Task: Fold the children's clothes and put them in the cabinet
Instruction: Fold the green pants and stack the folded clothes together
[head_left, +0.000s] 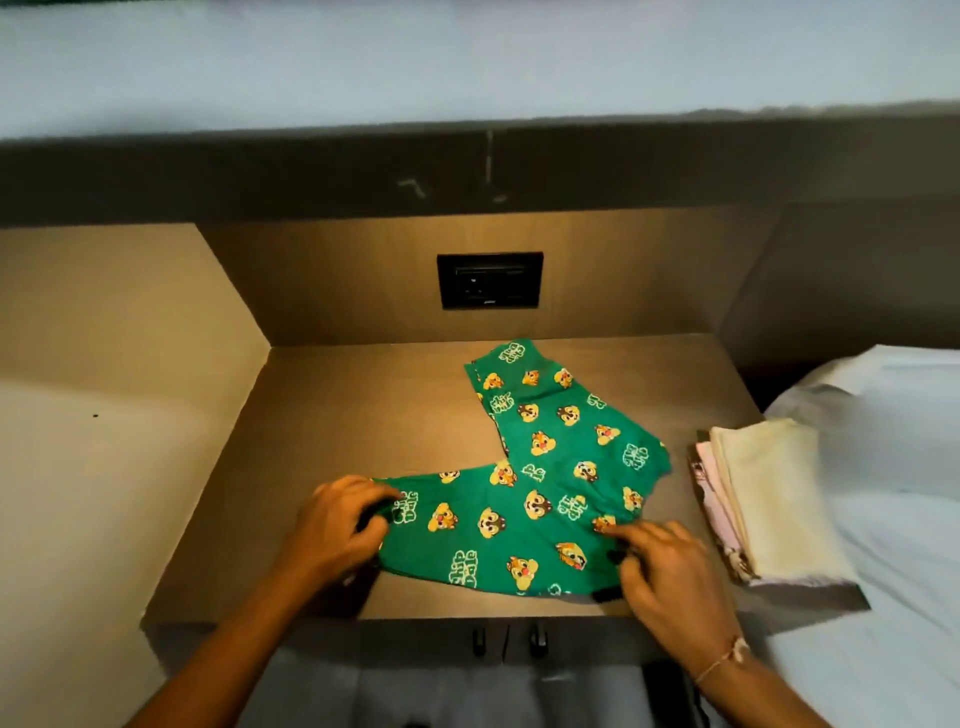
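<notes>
The pants (545, 467) lie spread in an L on the cabinet top (311, 415). One leg runs away toward the back wall and the other runs left along the near edge. They are not folded yet; the legs are well apart and still need bringing together.

Your left hand (332, 525) pinches the hem of the near leg, fingers curled round the cloth. Your right hand (670, 577) sits at the waist end, fingers bent onto the edge, and it looks to be pinching the fabric there too.

I judge you are at the first fold of this piece: lay leg over leg, then fold down in length. After that it joins the stack (769, 499) just to the right of the pants on the same top. That stack is already folded, but none of it is put away. The doors below look closed, so the putting away is all still to do.

Count:
- One pair of pants.
- One stack with at least three layers showing, cream over pink over a print; the exact number cannot be told.
- Two door handles (479, 642).
- One socket (490, 280) on the back panel.
- One bed (883, 467) at the right.
</notes>
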